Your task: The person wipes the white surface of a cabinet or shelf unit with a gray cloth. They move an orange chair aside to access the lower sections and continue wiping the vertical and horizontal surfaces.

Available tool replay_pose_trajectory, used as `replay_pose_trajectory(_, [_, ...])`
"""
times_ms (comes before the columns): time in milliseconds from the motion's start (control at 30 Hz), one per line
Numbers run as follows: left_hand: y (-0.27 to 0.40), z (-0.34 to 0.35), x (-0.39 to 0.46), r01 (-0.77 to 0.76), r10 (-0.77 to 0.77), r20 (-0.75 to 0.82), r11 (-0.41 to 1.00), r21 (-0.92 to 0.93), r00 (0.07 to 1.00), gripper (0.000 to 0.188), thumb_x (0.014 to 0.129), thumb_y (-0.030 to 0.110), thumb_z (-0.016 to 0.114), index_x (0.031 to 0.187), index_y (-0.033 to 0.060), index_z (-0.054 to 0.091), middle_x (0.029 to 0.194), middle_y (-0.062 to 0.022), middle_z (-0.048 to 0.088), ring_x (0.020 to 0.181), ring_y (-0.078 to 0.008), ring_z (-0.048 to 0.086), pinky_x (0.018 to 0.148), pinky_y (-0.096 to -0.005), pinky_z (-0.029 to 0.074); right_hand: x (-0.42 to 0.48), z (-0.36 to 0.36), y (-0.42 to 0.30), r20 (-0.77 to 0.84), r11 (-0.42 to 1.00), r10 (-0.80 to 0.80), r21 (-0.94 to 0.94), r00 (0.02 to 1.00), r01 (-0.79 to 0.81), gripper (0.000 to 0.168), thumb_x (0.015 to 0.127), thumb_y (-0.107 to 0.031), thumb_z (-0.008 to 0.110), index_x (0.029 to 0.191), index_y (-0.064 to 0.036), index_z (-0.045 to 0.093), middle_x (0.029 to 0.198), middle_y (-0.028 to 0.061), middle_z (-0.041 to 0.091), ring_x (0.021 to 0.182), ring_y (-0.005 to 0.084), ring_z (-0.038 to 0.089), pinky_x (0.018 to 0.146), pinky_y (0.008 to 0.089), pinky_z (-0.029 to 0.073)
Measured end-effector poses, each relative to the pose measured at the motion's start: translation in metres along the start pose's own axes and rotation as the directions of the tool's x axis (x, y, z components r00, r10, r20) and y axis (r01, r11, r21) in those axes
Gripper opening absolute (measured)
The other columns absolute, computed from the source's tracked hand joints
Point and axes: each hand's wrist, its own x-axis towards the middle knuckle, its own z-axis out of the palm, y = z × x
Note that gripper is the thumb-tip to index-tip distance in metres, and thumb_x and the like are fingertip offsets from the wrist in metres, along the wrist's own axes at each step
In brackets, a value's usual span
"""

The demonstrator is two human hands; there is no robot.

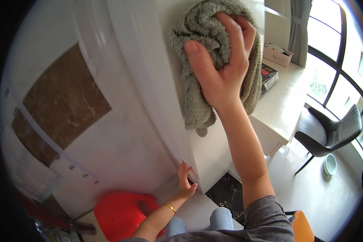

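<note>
A bunched grey-green plush cloth [199,87] is gripped in my right hand [224,66], thumb on one side and fingers on the other. It lies against the upper part of a white door frame [172,90], and a folded end hangs below the palm. Lower down, my left hand [186,183] is at the frame's edge with fingers apart and nothing in them. Whether its fingertips press on the frame is hard to tell. A gold bracelet [170,207] circles the left wrist.
A red plastic stool [124,211] stands at lower left, beside a wall with brown marble tiles [69,96] and a height scale [65,155]. Rightward are a white desk [286,99], a box [269,75], a pink bin [278,57], a black chair [332,130] and a pale green bowl [330,165].
</note>
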Motion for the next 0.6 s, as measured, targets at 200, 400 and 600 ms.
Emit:
replay_pose_trajectory(200, [0.070,-0.050,0.003,0.146,-0.143,0.195,0.989,-0.004,0.970,0.065,0.085,0.049,0.047,0.128,0.0017,0.034,0.137,-0.0225,0.028,0.124,-0.0365,0.031,0.102,-0.0451,0.024,-0.127,-0.066,0.042,-0.176,0.790,0.565,-0.166,0.806,-0.590,0.054,0.076,-0.021,0.062,0.121,0.002,0.043,0.127,0.0208,0.035,0.116,0.0347,0.037,0.099,0.0424,0.027])
replay_pose_trajectory(400, [0.119,-0.086,-0.013,0.410,-0.393,0.166,0.908,-0.084,0.904,0.059,0.087,0.036,0.048,0.129,-0.0017,0.031,0.135,-0.0221,0.030,0.125,-0.0337,0.030,0.103,-0.0410,0.024,-0.270,-0.166,-0.032,-0.073,0.051,0.992,-0.501,0.100,-0.864,0.037,0.077,-0.021,0.062,0.104,0.004,0.055,0.101,0.0127,0.057,0.095,0.0221,0.053,0.082,0.0322,0.041])
replay_pose_trajectory(600, [0.125,-0.109,-0.013,0.686,-0.717,0.205,0.480,-0.547,0.666,0.069,0.089,0.048,0.040,0.137,0.0020,0.023,0.140,-0.0167,0.026,0.130,-0.0268,0.024,0.107,-0.0359,0.016,-0.166,-0.110,-0.191,0.341,-0.270,0.884,-0.185,-0.320,-0.945,0.029,0.077,-0.008,0.056,0.105,0.001,0.054,0.090,0.0034,0.059,0.082,0.0115,0.054,0.076,0.0251,0.043])
